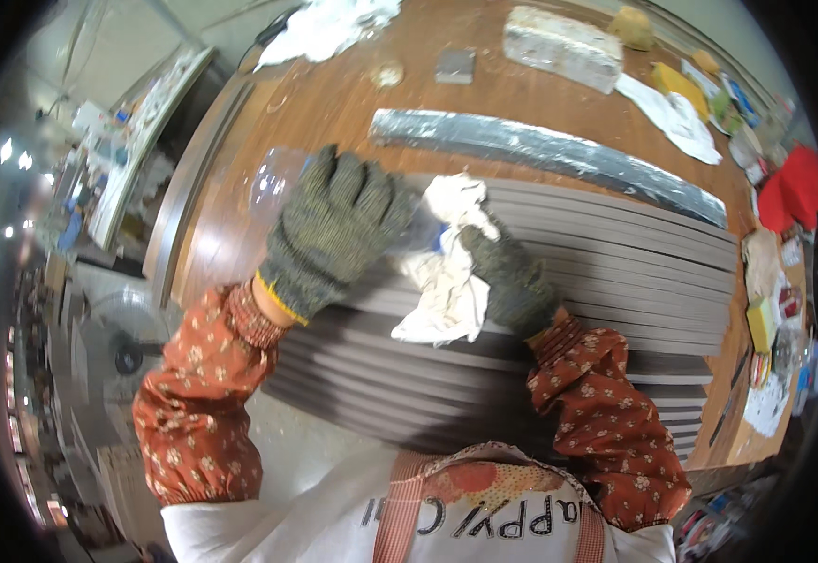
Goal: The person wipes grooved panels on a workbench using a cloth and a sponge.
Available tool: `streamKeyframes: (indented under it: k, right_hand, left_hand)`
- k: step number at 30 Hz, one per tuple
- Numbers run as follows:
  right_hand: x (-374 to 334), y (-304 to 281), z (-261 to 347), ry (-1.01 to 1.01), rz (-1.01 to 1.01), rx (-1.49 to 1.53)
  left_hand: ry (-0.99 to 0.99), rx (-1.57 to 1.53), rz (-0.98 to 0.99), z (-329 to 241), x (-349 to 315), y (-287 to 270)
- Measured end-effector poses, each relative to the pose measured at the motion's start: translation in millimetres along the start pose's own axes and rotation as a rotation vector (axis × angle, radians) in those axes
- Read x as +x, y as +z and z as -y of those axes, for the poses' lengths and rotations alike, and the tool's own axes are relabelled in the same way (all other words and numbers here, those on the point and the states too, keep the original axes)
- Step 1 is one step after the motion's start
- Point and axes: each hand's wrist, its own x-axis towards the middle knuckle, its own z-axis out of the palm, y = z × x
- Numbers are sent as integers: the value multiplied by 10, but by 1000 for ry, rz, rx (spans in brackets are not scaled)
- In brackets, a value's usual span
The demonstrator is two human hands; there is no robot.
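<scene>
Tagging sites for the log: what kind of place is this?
Likely a workshop or small factory: a wooden workbench stacked with grey strips, knit work gloves on both hands, the right hand holding a white rag.

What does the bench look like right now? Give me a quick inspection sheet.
Surface: wooden workbench, stained with pale smears.
Job's things: row of dark grey strips laid side by side; white rag; clear plastic bottle, partly hidden by the left hand.
Clutter: long silvery bar behind the strips, whitish block, small grey square, crumpled white cloth, red cloth, small tins and packets along the right edge.
Hands: left hand, gloved, wrapped over the bottle; right hand, gloved, gripping the rag.
Cables: dark cord at the bench's far left corner.
Surroundings: standing fan on the floor at left; shelves beyond, blurred.
</scene>
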Motion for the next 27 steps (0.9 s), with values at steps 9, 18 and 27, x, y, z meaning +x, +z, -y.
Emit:
streamKeyframes:
  k: [9,18,27]
  right_hand:
    - [-138,-106,107,-383,8,-779]
    - [-137,-97,283,-283,49,-713]
    - [-159,-36,260,-71,18,-476]
  left_hand:
    - [-321,-481,234,198,-346,453]
    - [-1262,-765,174,951,-913,1102]
    - [-1529,-1036,-549,930,-1745,2007]
